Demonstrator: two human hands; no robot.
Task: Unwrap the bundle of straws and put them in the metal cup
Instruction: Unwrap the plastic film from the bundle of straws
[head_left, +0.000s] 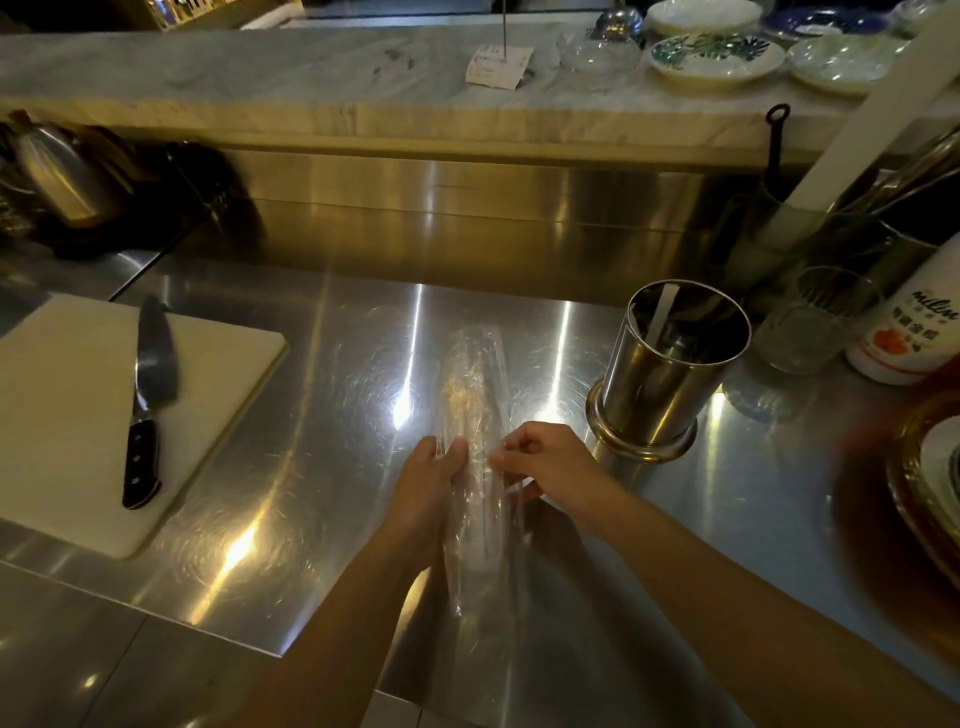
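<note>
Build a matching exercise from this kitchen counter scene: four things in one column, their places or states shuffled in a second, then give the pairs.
Things:
1. clear plastic-wrapped bundle of straws
2. shiny cylindrical metal cup
3. black-handled kitchen knife
4. leaf-patterned ceramic plate

Places or states:
A. lying on the white cutting board
B. up on the marble ledge
C. held between the left hand and right hand
D. standing upright on the steel counter, right of the hands

Pairs: 1-C, 2-D, 3-A, 4-B
</note>
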